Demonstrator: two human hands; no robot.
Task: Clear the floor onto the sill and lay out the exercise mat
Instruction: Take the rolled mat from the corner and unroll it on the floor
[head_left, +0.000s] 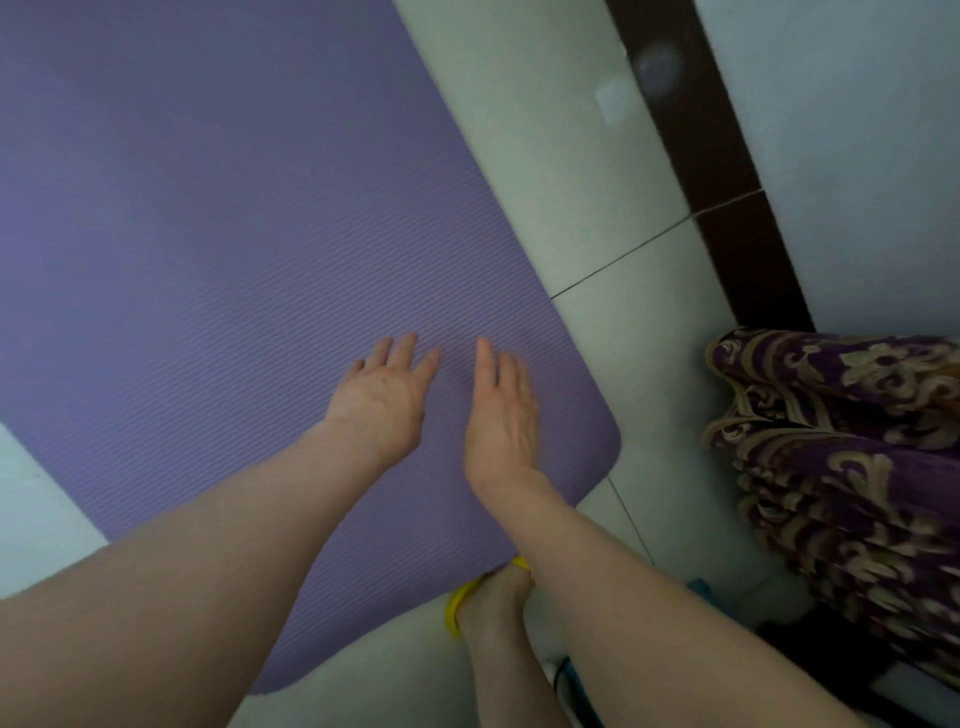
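Head view looks pretty much straight down at the purple exercise mat (223, 234), which is already unrolled on the pale tiled floor (613, 364). Its long axis runs from the rounded near corner by the person's feet up and away toward the top left of the picture, so the mat lies right under the hands and stretches ahead and to the left of them. Both hands are flat and spread, holding nothing: the left hand (382, 395) and the right hand (501, 415) sit side by side with palms down near the right-hand near corner, and as far as I can tell they're touching or just above the ribbed surface. The right hand is the one closer to the mat's long edge and the corner. I'd guess this is the smoothing-out stage, so most of the job looks done. A foot in a yellow slipper (460, 605) is at the mat's near short edge, and a stack of patterned purple fabric (841, 467) sits off to the right, well clear of the mat. No sill visible here.
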